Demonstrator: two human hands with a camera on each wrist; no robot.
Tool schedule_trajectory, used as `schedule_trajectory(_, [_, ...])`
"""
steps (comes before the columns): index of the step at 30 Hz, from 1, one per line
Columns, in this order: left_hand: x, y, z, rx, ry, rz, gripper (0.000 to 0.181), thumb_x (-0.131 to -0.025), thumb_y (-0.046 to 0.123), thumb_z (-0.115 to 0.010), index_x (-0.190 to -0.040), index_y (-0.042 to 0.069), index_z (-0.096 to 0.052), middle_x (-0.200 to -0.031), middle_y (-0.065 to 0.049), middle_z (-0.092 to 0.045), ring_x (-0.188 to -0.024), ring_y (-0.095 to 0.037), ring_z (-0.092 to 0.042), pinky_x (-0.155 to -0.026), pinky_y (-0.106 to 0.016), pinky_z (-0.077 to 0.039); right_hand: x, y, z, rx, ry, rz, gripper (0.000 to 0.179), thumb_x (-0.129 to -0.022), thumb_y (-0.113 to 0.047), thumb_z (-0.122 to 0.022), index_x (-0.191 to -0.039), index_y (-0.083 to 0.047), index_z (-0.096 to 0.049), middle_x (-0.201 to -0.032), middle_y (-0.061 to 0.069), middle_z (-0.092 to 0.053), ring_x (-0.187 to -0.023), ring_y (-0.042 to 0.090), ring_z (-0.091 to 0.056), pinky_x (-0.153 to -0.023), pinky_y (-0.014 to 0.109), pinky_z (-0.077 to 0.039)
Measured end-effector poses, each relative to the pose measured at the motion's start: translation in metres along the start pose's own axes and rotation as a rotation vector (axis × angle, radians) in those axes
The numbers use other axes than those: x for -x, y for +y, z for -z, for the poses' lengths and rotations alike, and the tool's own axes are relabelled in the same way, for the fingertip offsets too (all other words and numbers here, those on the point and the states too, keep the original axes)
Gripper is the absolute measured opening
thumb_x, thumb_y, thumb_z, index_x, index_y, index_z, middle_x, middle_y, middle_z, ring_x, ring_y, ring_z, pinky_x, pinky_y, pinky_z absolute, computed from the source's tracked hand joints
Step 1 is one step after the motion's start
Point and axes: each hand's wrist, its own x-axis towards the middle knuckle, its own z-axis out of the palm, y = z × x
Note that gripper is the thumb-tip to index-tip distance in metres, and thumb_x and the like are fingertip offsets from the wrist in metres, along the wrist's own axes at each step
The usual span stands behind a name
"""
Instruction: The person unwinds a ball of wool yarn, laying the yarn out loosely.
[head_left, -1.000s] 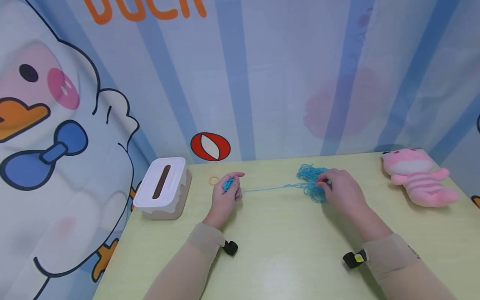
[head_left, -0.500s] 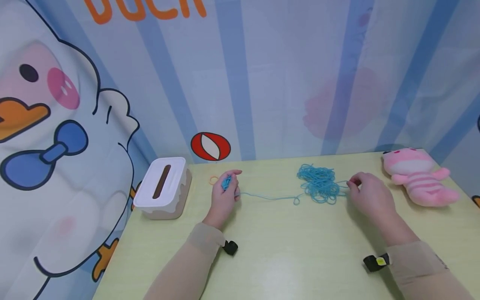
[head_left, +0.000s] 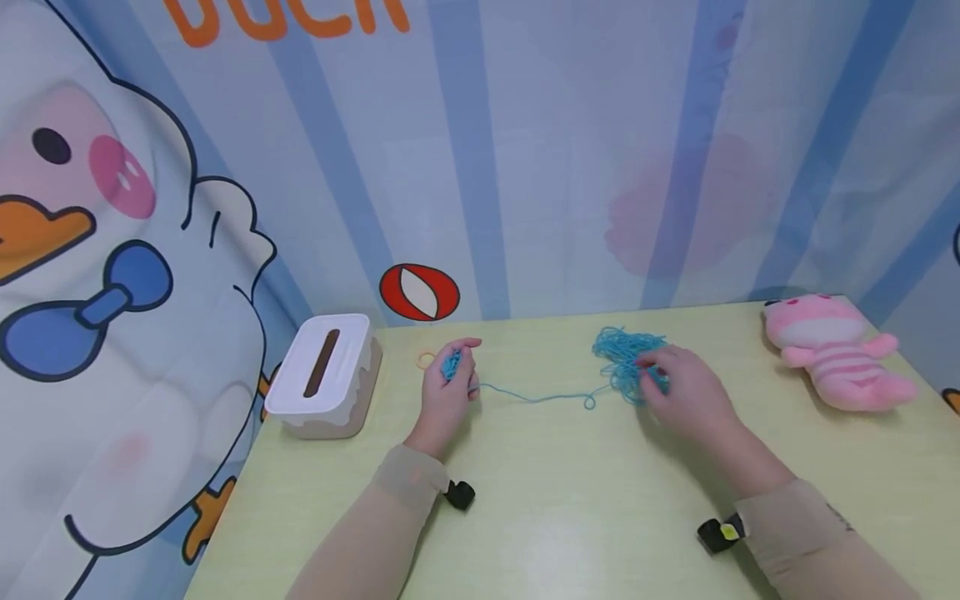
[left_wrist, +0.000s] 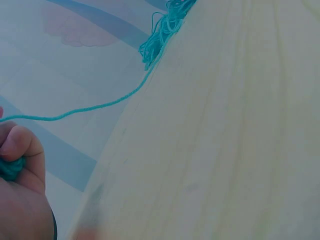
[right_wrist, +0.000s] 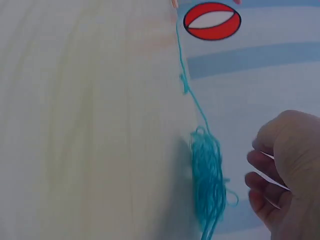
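Observation:
In the head view my left hand (head_left: pixel 442 396) grips a small wound ball of blue yarn (head_left: pixel 452 364), partly hidden by the fingers. From that hand a slack strand (head_left: pixel 536 401) with a little loop runs right to a loose heap of blue yarn (head_left: pixel 624 350) on the table. Over the heap's right side is my right hand (head_left: pixel 693 400), thumb and fingertips apart. The right wrist view shows this hand (right_wrist: pixel 290 170) beside the yarn heap (right_wrist: pixel 207 175), fingers loosely bent with nothing visible between them. The left wrist view catches the wound yarn (left_wrist: pixel 11 169) inside the curled fingers.
A white-lidded box (head_left: pixel 322 367) with a brown slot stands on the left of the pale table (head_left: pixel 555 500). A thin orange ring (head_left: pixel 425 359) lies behind my left hand. At the right is a pink striped plush toy (head_left: pixel 836 354). A printed curtain (head_left: pixel 540 208) hangs behind.
My right hand pulled yarn out rightward from the heap, then came back left over it, no longer visibly holding strands. The strand between hands went from taut to slack. My left hand stays nearly still.

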Motion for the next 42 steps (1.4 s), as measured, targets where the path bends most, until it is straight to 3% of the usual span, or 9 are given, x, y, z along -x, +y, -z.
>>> schedule_trajectory(3, [0.000,0.001,0.000,-0.004,0.005,0.002,0.026,-0.118,0.028,-0.054,-0.136,0.018,-0.069,-0.083,-0.001,-0.053,-0.066,-0.016,-0.049,-0.062,-0.020,-0.048,-0.009,-0.022,-0.016,0.017,-0.091,0.093,0.028,-0.106,-0.017,-0.071,-0.129,-0.002,-0.077,-0.128,0.018,-0.078,-0.118,0.041,-0.073,-0.102,0.061,-0.060])
schedule_trajectory(9, [0.002,0.002,0.000,-0.013,0.004,0.002,0.025,-0.118,0.025,-0.054,-0.136,0.019,-0.069,-0.084,-0.002,-0.053,-0.067,-0.016,-0.050,-0.062,-0.019,-0.049,-0.025,-0.057,-0.048,0.053,-0.232,0.153,0.030,-0.106,-0.026,-0.075,-0.130,-0.008,-0.077,-0.124,0.010,-0.079,-0.119,0.036,-0.074,-0.103,0.055,-0.061])
schedule_trajectory(14, [0.003,0.006,-0.001,0.000,-0.005,-0.002,0.025,-0.118,0.025,-0.054,-0.136,0.019,-0.069,-0.083,-0.002,-0.053,-0.067,-0.016,-0.049,-0.062,-0.020,-0.048,-0.038,-0.071,-0.068,0.069,-0.295,0.130,0.028,-0.105,-0.025,-0.076,-0.129,-0.010,-0.077,-0.115,0.007,-0.077,-0.111,0.031,-0.072,-0.103,0.053,-0.059])
schedule_trajectory(20, [0.002,0.006,-0.001,0.001,-0.014,-0.013,0.025,-0.118,0.027,-0.054,-0.135,0.020,-0.070,-0.082,-0.001,-0.052,-0.067,-0.018,-0.049,-0.062,-0.021,-0.048,-0.047,-0.077,-0.079,0.116,-0.342,0.087,0.008,-0.106,-0.022,-0.075,-0.106,-0.014,-0.078,-0.099,0.002,-0.069,-0.095,0.024,-0.061,-0.089,0.045,-0.055])
schedule_trajectory(24, [0.001,0.005,0.001,-0.018,-0.015,-0.014,0.025,-0.117,0.030,-0.055,-0.136,0.021,-0.069,-0.083,-0.001,-0.053,-0.068,-0.018,-0.050,-0.063,-0.021,-0.050,-0.048,-0.080,-0.081,0.176,-0.347,0.109,0.011,-0.107,-0.018,-0.072,-0.096,-0.016,-0.071,-0.095,0.002,-0.065,-0.091,0.024,-0.056,-0.086,0.044,-0.052])
schedule_trajectory(28, [0.002,0.003,0.001,-0.027,-0.004,-0.016,0.025,-0.117,0.029,-0.056,-0.136,0.023,-0.070,-0.083,-0.002,-0.053,-0.068,-0.019,-0.050,-0.063,-0.022,-0.050,-0.046,-0.077,-0.077,0.120,-0.306,0.099,0.012,-0.110,-0.013,-0.064,-0.098,-0.012,-0.065,-0.097,0.004,-0.064,-0.092,0.025,-0.054,-0.089,0.045,-0.050])
schedule_trajectory(34, [0.001,0.000,0.001,-0.041,0.005,-0.043,0.025,-0.115,0.031,-0.061,-0.136,0.022,-0.070,-0.086,-0.001,-0.058,-0.067,-0.018,-0.054,-0.063,-0.022,-0.053,-0.041,-0.064,-0.049,-0.023,-0.169,0.036,0.010,-0.113,-0.008,-0.058,-0.104,-0.008,-0.063,-0.100,0.008,-0.067,-0.096,0.028,-0.056,-0.088,0.045,-0.049])
schedule_trajectory(38, [0.001,0.000,0.001,-0.032,-0.010,-0.053,0.025,-0.114,0.031,-0.063,-0.132,0.015,-0.070,-0.092,-0.006,-0.064,-0.069,-0.016,-0.061,-0.062,-0.022,-0.057,-0.035,-0.051,-0.025,-0.046,-0.065,0.045,0.008,-0.110,-0.006,-0.062,-0.107,-0.004,-0.069,-0.102,0.013,-0.074,-0.096,0.031,-0.062,-0.086,0.048,-0.054])
schedule_trajectory(42, [0.002,0.001,0.000,-0.044,-0.014,-0.035,0.029,-0.112,0.033,-0.066,-0.130,0.011,-0.070,-0.097,-0.009,-0.068,-0.068,-0.018,-0.064,-0.062,-0.022,-0.058,-0.025,-0.032,-0.002,-0.055,0.057,0.040,0.018,-0.109,-0.005,-0.064,-0.121,0.001,-0.077,-0.112,0.020,-0.078,-0.103,0.038,-0.069,-0.090,0.055,-0.058])
